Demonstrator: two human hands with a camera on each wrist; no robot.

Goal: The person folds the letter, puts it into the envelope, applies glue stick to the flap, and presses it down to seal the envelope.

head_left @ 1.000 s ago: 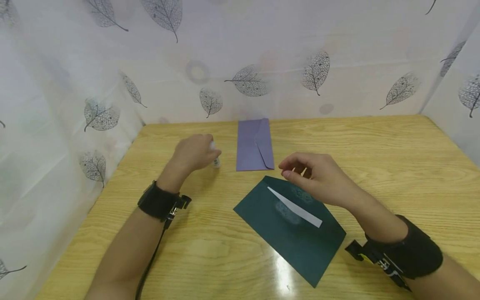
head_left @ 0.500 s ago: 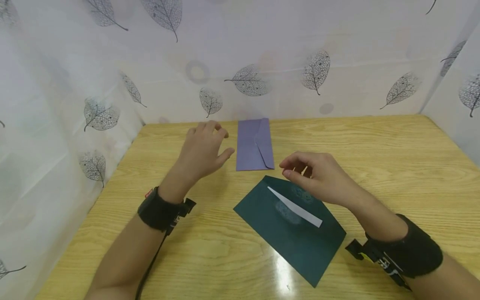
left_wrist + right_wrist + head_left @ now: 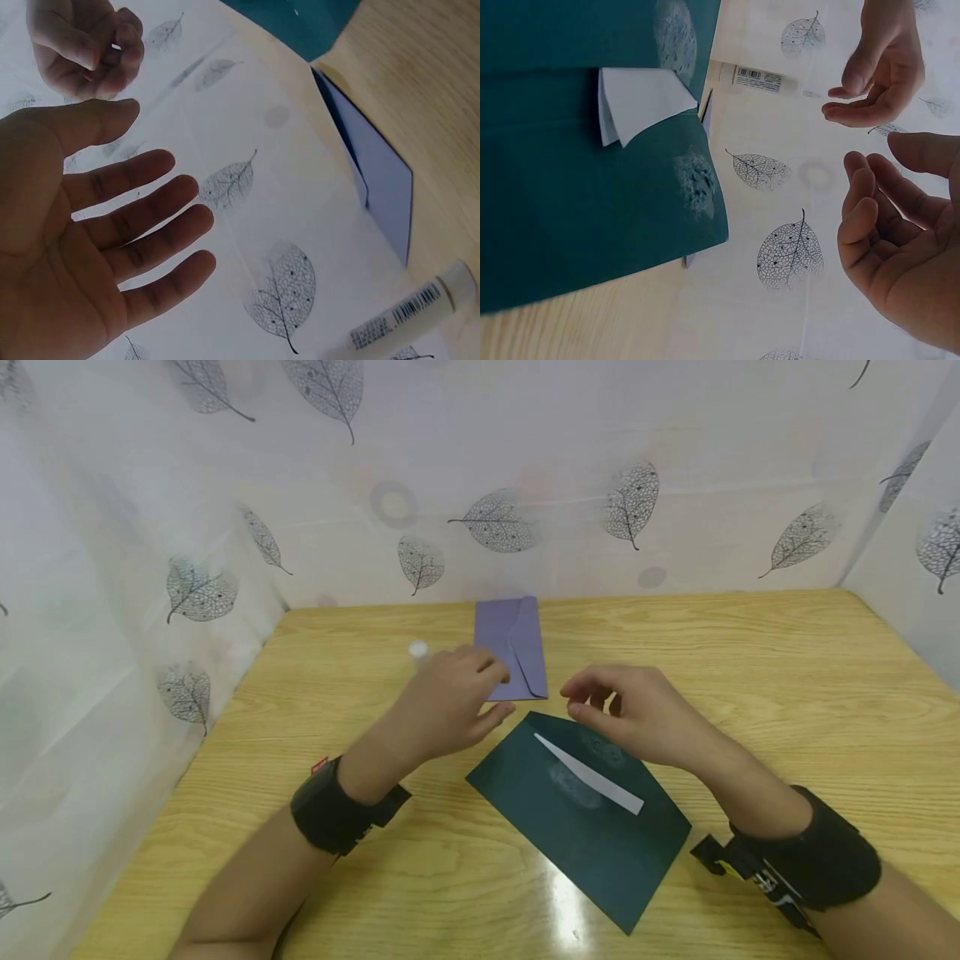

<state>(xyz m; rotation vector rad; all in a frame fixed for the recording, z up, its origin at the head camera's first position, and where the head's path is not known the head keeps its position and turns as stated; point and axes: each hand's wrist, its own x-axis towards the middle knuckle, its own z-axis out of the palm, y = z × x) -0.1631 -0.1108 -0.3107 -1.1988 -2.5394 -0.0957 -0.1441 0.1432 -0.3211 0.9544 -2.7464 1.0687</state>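
A dark green envelope [image 3: 600, 852] lies slantwise on the table with its flap spread. A folded white paper [image 3: 592, 778] pokes out of its opening, and whitish smears mark the flap and body. My left hand [image 3: 453, 703] hovers above the table, partly covering the purple envelope [image 3: 497, 625] in the head view; its fingers are apart and hold nothing. Behind that hand stands a white glue stick [image 3: 412, 315], mostly hidden in the head view. Over the green envelope's flap edge hangs my right hand [image 3: 633, 714], its fingers loosely curled around nothing.
The wooden table [image 3: 787, 693] extends on both sides of the envelopes. A white leaf-print sheet [image 3: 570, 435] closes off the back and sides. Both wrists wear black straps with small cameras.
My left hand has let go of the glue stick, left it standing on the table, and moved right toward the green envelope. The right hand stays in nearly the same spot.
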